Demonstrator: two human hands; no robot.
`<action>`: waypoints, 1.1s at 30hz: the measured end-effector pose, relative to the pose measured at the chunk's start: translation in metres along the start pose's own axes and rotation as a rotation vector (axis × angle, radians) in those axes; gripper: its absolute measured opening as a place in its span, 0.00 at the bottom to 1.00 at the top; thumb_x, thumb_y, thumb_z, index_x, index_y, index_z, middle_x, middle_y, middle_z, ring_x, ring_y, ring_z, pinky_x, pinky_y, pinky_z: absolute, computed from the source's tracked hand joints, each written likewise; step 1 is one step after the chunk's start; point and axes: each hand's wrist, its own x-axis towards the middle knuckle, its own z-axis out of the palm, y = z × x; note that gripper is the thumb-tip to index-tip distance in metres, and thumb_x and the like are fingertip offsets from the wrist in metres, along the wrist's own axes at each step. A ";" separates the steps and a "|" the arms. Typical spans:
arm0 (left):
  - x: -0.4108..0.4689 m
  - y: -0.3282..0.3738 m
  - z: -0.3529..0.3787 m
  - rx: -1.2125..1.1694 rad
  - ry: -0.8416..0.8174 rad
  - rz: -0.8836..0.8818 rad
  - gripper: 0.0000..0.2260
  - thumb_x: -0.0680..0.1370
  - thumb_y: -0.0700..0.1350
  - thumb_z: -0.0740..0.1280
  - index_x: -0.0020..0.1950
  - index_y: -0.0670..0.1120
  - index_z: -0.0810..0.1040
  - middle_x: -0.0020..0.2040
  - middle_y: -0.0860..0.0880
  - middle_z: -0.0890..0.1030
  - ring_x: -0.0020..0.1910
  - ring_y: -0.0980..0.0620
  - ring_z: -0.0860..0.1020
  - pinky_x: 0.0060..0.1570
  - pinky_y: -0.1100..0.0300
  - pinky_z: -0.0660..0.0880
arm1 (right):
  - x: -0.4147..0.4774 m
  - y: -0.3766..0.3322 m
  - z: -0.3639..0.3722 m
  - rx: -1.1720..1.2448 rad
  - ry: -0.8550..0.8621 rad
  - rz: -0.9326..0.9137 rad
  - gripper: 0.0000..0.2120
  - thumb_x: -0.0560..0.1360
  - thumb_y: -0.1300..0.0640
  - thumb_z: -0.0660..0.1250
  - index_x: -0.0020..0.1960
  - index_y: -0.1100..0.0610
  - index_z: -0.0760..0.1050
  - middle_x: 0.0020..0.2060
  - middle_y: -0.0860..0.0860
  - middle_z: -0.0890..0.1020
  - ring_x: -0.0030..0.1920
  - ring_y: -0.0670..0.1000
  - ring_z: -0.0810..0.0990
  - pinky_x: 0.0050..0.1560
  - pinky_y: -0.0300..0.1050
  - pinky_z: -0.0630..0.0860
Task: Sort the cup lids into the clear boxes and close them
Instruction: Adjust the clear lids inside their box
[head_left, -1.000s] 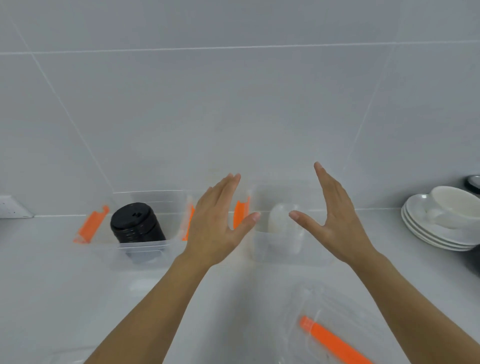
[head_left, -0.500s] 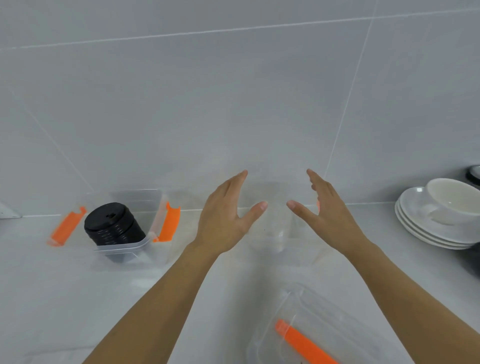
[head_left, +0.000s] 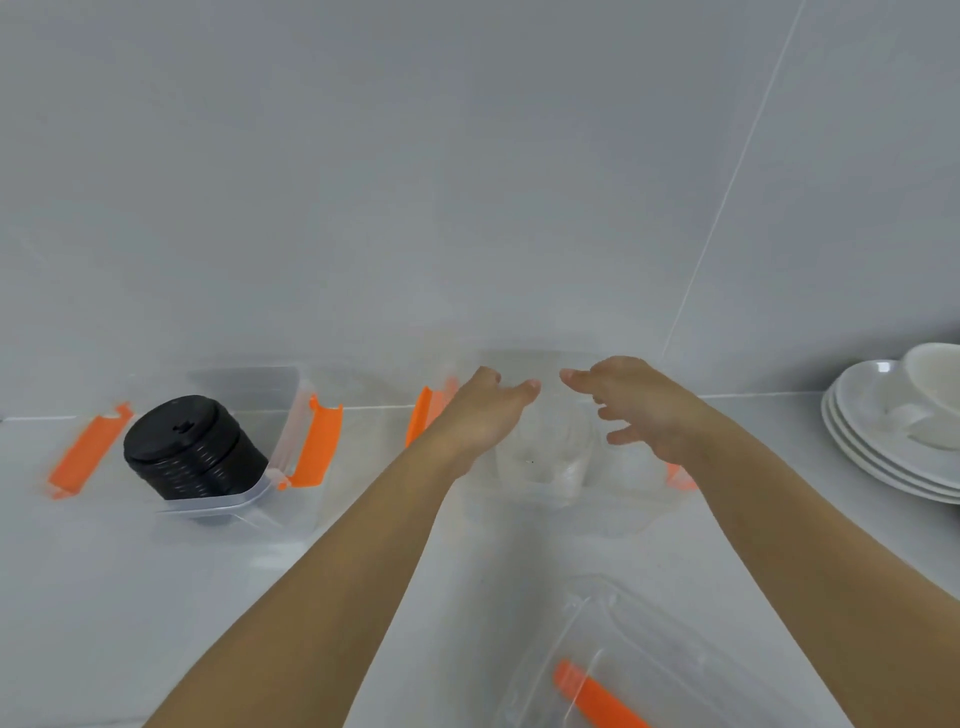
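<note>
White counter (head_left: 104, 597) against grey tiled wall. Left box (head_left: 244, 499) holds a tilted stack of black lids (head_left: 192, 452). Both hands, left (head_left: 483, 415) and right (head_left: 639, 410), hover over the right box (head_left: 545, 499), fingers spread, empty; clear lids (head_left: 543, 452) inside. Loose cover (head_left: 623, 670) lies nearer.

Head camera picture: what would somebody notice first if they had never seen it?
Probably the stack of black lids, dark against all the white, sitting in the clear box on the left with orange latches. Next, the left hand and right hand, open, reaching over the middle clear box.
</note>
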 end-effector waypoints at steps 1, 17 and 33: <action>0.001 0.002 0.000 -0.026 -0.017 -0.054 0.28 0.79 0.57 0.59 0.75 0.46 0.61 0.73 0.48 0.64 0.72 0.47 0.64 0.62 0.57 0.63 | 0.003 0.000 0.001 0.023 -0.024 0.037 0.30 0.74 0.45 0.67 0.70 0.59 0.64 0.67 0.55 0.69 0.69 0.59 0.68 0.66 0.60 0.69; 0.028 -0.009 0.004 -0.340 -0.167 -0.379 0.10 0.80 0.36 0.56 0.39 0.43 0.68 0.40 0.45 0.72 0.33 0.48 0.70 0.35 0.54 0.69 | 0.018 0.009 0.012 0.017 -0.149 0.218 0.26 0.76 0.51 0.66 0.71 0.58 0.65 0.71 0.61 0.65 0.70 0.67 0.65 0.60 0.69 0.67; 0.044 -0.003 0.011 -0.421 -0.163 -0.387 0.23 0.78 0.37 0.59 0.73 0.40 0.62 0.73 0.40 0.64 0.69 0.38 0.67 0.67 0.37 0.64 | 0.017 0.011 0.014 -0.067 -0.127 0.217 0.22 0.77 0.53 0.64 0.67 0.60 0.67 0.65 0.61 0.71 0.61 0.64 0.73 0.52 0.62 0.78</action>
